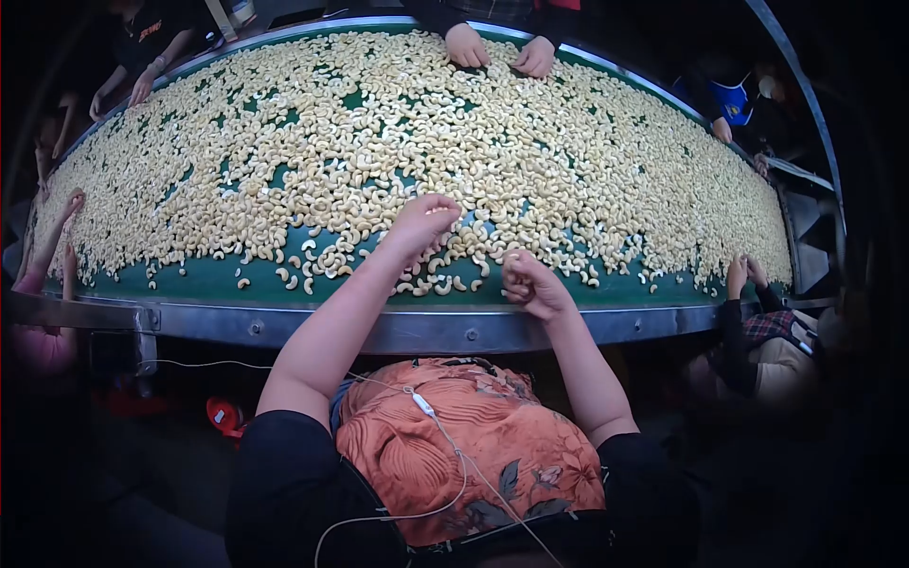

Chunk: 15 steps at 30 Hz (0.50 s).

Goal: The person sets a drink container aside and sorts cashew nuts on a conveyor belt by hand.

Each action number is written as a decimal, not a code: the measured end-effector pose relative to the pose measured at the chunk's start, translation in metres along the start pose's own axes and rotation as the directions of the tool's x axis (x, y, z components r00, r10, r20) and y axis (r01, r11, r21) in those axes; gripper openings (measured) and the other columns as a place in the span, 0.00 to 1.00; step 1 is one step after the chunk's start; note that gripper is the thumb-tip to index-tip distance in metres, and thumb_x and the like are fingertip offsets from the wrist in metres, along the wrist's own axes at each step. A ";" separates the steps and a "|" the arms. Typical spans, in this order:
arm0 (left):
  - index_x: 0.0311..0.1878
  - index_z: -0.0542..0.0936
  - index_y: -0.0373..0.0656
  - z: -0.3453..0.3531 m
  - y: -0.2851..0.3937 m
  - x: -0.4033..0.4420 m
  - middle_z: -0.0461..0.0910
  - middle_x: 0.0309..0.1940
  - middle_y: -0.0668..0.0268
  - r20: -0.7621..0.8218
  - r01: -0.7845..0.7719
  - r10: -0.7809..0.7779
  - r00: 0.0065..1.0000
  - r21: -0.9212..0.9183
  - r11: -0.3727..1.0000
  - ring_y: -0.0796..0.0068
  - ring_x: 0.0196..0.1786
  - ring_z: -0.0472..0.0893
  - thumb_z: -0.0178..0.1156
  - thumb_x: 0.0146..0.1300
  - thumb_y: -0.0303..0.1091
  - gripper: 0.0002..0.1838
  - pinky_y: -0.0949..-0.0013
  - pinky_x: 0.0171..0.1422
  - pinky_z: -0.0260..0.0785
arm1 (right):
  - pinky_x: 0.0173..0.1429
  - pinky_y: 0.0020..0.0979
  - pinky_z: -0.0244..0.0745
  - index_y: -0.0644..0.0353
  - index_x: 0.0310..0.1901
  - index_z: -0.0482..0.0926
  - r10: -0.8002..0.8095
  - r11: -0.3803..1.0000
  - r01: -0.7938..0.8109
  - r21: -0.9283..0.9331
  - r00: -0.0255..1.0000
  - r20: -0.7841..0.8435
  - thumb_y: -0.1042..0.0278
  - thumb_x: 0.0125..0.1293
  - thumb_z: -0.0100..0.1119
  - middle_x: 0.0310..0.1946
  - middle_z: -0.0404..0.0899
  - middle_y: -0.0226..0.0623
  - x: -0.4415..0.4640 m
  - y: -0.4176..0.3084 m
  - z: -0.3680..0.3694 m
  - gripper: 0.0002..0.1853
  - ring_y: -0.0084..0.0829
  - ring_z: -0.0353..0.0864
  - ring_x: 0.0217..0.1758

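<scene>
Cashew nuts (379,142) lie thickly spread over a green conveyor belt (208,284). My left hand (424,225) hovers at the near part of the spread, its fingers curled together toward the right. Whatever it may hold is hidden by the fingers. To its right and nearer the belt's edge, my right hand (536,286) is closed into a fist, with the fingers turned inward. Its contents, if any, do not show. Loose cashews lie below and between both hands, with green belt showing through.
A metal rail (426,329) runs along the near side, below my forearms. Across the belt, a person's two hands (502,52) touch the nuts. Other people's hands reach in at the left (71,213) and right (746,273). A thin cable (464,454) hangs over my orange patterned apron (407,445).
</scene>
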State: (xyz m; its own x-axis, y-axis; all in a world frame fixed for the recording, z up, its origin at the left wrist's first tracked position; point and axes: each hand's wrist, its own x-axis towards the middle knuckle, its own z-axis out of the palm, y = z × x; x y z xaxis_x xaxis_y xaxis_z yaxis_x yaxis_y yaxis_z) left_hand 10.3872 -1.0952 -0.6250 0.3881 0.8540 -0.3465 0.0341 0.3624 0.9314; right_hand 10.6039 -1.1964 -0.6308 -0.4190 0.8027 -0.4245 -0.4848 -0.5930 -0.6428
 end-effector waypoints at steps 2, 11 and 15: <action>0.39 0.78 0.44 0.017 0.010 0.030 0.73 0.22 0.71 0.015 -0.241 0.248 0.969 0.303 0.922 0.84 0.17 0.69 0.57 0.58 0.36 0.09 0.78 0.18 0.59 | 0.20 0.15 0.54 0.55 0.40 0.69 -0.039 0.961 0.035 0.273 0.999 0.009 0.64 0.62 0.54 0.24 0.65 0.28 -0.025 0.002 -0.016 0.09 0.14 0.59 0.18; 0.35 0.82 0.44 0.084 0.034 0.134 0.80 0.36 0.57 0.198 -0.235 0.331 0.922 0.969 0.075 0.59 0.40 0.80 0.52 0.53 0.30 0.10 0.63 0.42 0.72 | 0.22 0.15 0.56 0.54 0.45 0.68 -0.138 0.913 0.067 0.403 0.979 0.148 0.61 0.64 0.51 0.29 0.65 0.31 -0.065 0.006 -0.066 0.11 0.15 0.58 0.18; 0.34 0.80 0.41 0.086 0.033 0.140 0.80 0.33 0.56 0.141 -0.163 0.225 0.964 0.983 0.083 0.58 0.38 0.80 0.54 0.49 0.28 0.09 0.61 0.41 0.72 | 0.22 0.15 0.56 0.54 0.45 0.68 -0.117 0.915 0.029 0.402 0.974 0.196 0.61 0.65 0.50 0.28 0.65 0.31 -0.070 -0.001 -0.076 0.10 0.15 0.58 0.19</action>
State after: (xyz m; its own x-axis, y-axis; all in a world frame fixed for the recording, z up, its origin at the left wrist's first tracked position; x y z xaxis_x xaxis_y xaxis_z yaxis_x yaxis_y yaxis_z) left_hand 10.5220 -0.9961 -0.6331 0.5117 0.8523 -0.1088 0.8449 -0.4762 0.2437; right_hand 10.6918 -1.2471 -0.6488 -0.5016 0.8384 -0.2130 -0.7646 -0.5449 -0.3443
